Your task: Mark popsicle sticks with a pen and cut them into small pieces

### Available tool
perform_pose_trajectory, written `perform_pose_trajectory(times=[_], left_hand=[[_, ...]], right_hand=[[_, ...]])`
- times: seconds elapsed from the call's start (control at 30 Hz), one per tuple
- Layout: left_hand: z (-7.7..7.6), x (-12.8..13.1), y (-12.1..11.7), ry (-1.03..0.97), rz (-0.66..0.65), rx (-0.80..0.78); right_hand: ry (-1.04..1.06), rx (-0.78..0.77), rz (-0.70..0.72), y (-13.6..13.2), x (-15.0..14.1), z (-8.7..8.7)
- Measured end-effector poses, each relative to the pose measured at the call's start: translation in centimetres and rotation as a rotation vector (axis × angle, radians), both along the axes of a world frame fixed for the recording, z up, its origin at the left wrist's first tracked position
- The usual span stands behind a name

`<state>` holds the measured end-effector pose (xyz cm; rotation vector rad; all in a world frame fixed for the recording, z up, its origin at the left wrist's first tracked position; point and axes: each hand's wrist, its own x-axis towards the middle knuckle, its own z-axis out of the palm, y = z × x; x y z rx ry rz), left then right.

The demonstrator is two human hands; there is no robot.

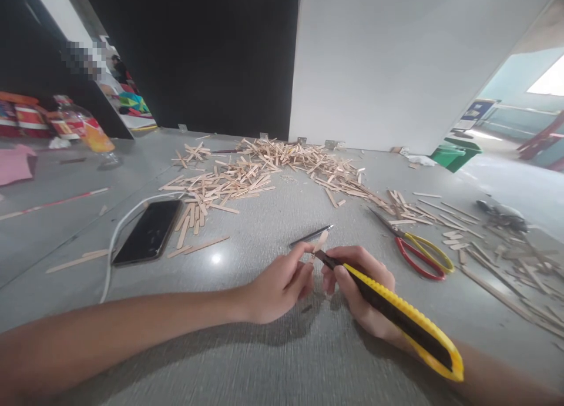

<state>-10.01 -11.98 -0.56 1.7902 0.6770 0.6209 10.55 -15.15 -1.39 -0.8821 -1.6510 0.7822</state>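
Note:
Between the fingertips of my left hand is a small wooden craft stick, its rounded end pointing up and away. My right hand is closed around a yellow and black utility knife, with the handle slanting back toward the lower right. The knife's blade end meets the stick beside my left fingertips; the exact contact is partly hidden by the fingers. Just beyond both hands, a dark pen lies on the grey table.
Loose craft sticks are heaped along the back. A phone with a white cable lies left. Scissors with red and yellow handles rest right, near wood scraps. A bottle stands far left; a black-and-white panel rises behind.

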Motion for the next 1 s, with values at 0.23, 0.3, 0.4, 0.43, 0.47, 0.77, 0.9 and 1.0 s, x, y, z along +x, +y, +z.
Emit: perform_pose_trajectory(times=[0.23,0.3,0.4,0.43,0.47,0.77,0.9,1.0], left_hand=[[0.0,0.1,0.2,-0.050,0.069,-0.099],[0.1,0.1,0.2,-0.046,0.082,-0.101],[0.5,0.0,0.2,0.003,0.111,-0.051],[0.7,0.0,0.2,0.023,0.119,-0.026],[0.8,0.0,0.3,0.039,0.125,-0.003],[0.3,0.1,0.2,0.053,0.201,0.041],[0.2,0.3,0.1,0.058,0.292,0.134],[0.3,0.4,0.1,0.092,0.320,0.250]], right_hand=[[-0.074,0.184,-0.092,0.5,0.3,-0.6],[-0.009,0.074,-0.176,0.8,0.2,-0.8],[0.075,-0.110,-0.211,1.2,0.1,-0.7],[0.069,-0.141,-0.192,1.3,0.1,-0.5],[0.052,-0.158,-0.170,1.3,0.0,-0.4],[-0.009,-0.081,-0.156,1.1,0.0,-0.1],[-0.055,-0.051,-0.163,1.0,0.2,-0.1],[-0.094,-0.021,-0.176,1.0,0.3,0.0]])
